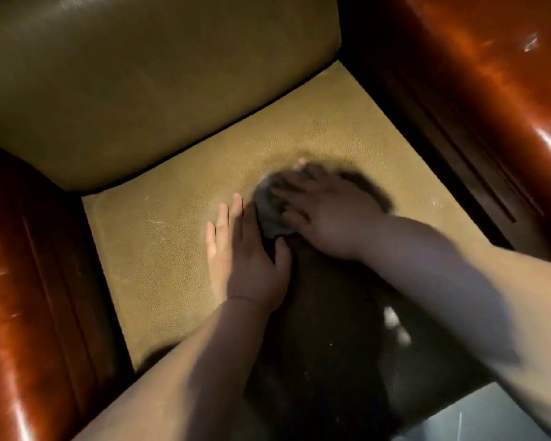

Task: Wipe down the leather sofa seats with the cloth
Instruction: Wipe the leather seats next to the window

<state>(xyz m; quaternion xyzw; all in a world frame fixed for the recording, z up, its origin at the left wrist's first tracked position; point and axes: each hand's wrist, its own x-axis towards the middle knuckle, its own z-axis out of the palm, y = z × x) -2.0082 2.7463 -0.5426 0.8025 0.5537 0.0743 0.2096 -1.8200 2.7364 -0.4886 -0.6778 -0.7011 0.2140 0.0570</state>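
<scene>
Sofa seat (pixel 178 275): a tan, grained leather cushion filling the middle of the view, with pale scuff marks near its left side and a dark shadow across its near half under the arms.
Backrest (pixel 124 90): a padded cushion in the same tan leather, duller and smoother, meeting the seat along a dark seam.
Armrests: glossy reddish-brown leather on both sides, the left one (pixel 23 313) and the right one (pixel 506 74), each catching bright highlights; both are cut off by the frame edges.
Floor (pixel 477 415): a grey patch at the lower right corner, partly hidden by the right forearm.
Right hand (pixel 325 214): lies palm down on the cloth in the middle of the seat, fingers spread and fairly straight, pressing it to the leather; the fingertips are blurred.
Left hand (pixel 245 259): flat on the seat just beside the cloth, fingers extended and together, holding nothing; its thumb reaches the cloth's near edge.
Cloth (pixel 269 214): a small, bunched grey piece, mostly covered by the right hand, so its full shape and texture cannot be made out.
Hard to make out: blur around the right hand and deep shadow below it.
Writing: no readable label or brand.
</scene>
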